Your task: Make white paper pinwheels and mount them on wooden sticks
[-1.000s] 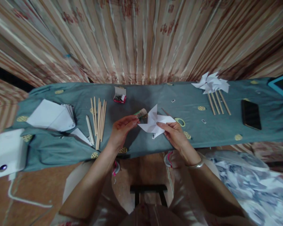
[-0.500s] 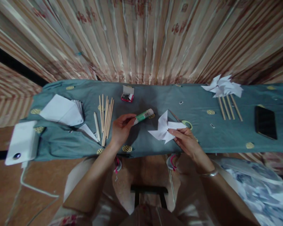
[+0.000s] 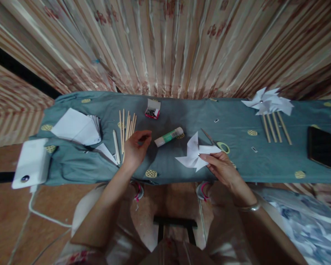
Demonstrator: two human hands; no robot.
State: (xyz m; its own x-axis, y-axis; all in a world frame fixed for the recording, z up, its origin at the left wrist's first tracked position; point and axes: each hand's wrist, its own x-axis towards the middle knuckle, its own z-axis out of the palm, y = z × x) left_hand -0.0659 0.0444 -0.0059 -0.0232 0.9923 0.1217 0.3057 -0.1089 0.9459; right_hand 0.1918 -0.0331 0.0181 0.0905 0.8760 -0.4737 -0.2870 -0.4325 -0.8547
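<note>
Pinwheel (image 3: 193, 153) is pinched nr centre by R hand (image 3: 222, 167); L hand (image 3: 135, 150) grip's released. Blades (image 3: 193, 144) s/b kept uncrushed.

Dim in here; soft shadow pools on the tabletop (image 3: 234, 110) near the glue stick (image 3: 168, 137), the bracelet (image 3: 251, 208) glints, and the curtain (image 3: 176, 55) splays, distorted, toward the edges.
</note>
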